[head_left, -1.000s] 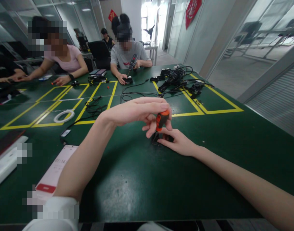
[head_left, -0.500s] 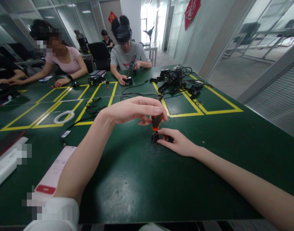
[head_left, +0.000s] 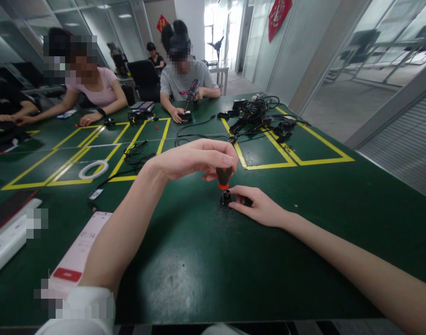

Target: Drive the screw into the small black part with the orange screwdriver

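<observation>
My left hand is closed from above round the handle of a short black-and-orange screwdriver. The screwdriver stands nearly upright, its shaft pointing down at a small black round-based part on the green table. Whether the tip sits in a screw is too small to make out. My right hand pinches that part from the right, thumb and forefinger against its side. The part's base rests on the table.
Black cables lie heaped at the back right, near yellow tape rectangles. A white ring, a phone and a white power strip lie to the left. Across the table, a co-worker holds a power screwdriver.
The screwdriver has shifted slightly left and its handle has turned a little in my left hand's fingers. My right hand stays on the black part.
</observation>
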Action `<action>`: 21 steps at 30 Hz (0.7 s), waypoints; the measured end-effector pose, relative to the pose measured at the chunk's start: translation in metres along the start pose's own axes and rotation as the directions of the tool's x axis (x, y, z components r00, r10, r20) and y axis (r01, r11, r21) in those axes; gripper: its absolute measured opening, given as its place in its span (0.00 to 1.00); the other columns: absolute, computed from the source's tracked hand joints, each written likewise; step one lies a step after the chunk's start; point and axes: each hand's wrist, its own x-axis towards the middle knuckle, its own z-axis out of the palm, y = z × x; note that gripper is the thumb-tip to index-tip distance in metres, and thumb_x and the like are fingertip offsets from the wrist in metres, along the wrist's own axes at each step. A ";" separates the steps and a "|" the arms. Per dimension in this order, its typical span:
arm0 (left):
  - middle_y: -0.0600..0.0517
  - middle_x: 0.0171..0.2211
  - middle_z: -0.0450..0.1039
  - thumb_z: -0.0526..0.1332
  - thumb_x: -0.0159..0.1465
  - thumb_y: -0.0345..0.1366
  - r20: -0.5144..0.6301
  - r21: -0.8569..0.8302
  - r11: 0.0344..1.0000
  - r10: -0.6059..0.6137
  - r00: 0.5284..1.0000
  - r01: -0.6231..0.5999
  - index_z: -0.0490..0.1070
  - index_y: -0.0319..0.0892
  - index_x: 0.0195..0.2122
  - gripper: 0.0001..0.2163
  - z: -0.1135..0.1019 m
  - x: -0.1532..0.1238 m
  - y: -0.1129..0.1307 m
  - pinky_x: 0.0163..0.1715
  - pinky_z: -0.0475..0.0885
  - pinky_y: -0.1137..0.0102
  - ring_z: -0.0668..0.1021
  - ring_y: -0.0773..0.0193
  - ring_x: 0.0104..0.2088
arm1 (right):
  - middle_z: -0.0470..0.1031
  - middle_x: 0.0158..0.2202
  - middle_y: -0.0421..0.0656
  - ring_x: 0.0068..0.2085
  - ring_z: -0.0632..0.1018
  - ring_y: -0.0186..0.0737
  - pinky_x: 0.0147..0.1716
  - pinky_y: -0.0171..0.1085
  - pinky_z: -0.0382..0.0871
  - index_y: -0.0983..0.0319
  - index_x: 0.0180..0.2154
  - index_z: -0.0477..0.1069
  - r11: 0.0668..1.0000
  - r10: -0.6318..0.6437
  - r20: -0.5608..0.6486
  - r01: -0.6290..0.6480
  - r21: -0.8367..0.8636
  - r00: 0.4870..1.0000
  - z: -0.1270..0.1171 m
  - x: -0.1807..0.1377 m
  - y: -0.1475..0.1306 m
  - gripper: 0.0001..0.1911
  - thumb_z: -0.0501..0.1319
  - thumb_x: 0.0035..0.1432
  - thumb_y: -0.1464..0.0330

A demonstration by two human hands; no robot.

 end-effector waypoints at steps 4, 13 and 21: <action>0.56 0.28 0.69 0.76 0.55 0.40 -0.056 0.014 1.000 0.024 0.998 -0.023 0.71 0.38 0.32 0.16 0.002 0.002 -0.002 0.21 0.62 0.78 0.69 0.75 0.24 | 0.81 0.37 0.44 0.31 0.77 0.38 0.32 0.37 0.74 0.61 0.50 0.77 1.000 0.004 -0.014 -0.003 0.003 1.000 0.001 0.000 0.001 0.15 0.62 0.70 0.58; 0.54 0.29 0.73 0.67 0.61 0.36 -0.146 0.122 0.990 0.095 0.985 -0.077 0.78 0.37 0.34 0.06 0.007 0.002 0.002 0.19 0.62 0.78 0.69 0.75 0.23 | 0.82 0.38 0.45 0.31 0.77 0.39 0.34 0.38 0.75 0.61 0.50 0.77 1.000 0.021 -0.009 -0.021 0.005 1.000 0.000 0.000 0.000 0.16 0.62 0.69 0.57; 0.58 0.21 0.67 0.74 0.57 0.45 -0.194 0.006 1.000 -0.013 0.981 0.014 0.69 0.39 0.26 0.18 0.010 0.007 0.002 0.12 0.59 0.77 0.68 0.75 0.15 | 0.82 0.37 0.45 0.30 0.77 0.39 0.32 0.38 0.74 0.62 0.51 0.77 1.000 0.003 -0.013 -0.003 -0.005 1.000 0.001 0.000 0.001 0.17 0.62 0.70 0.57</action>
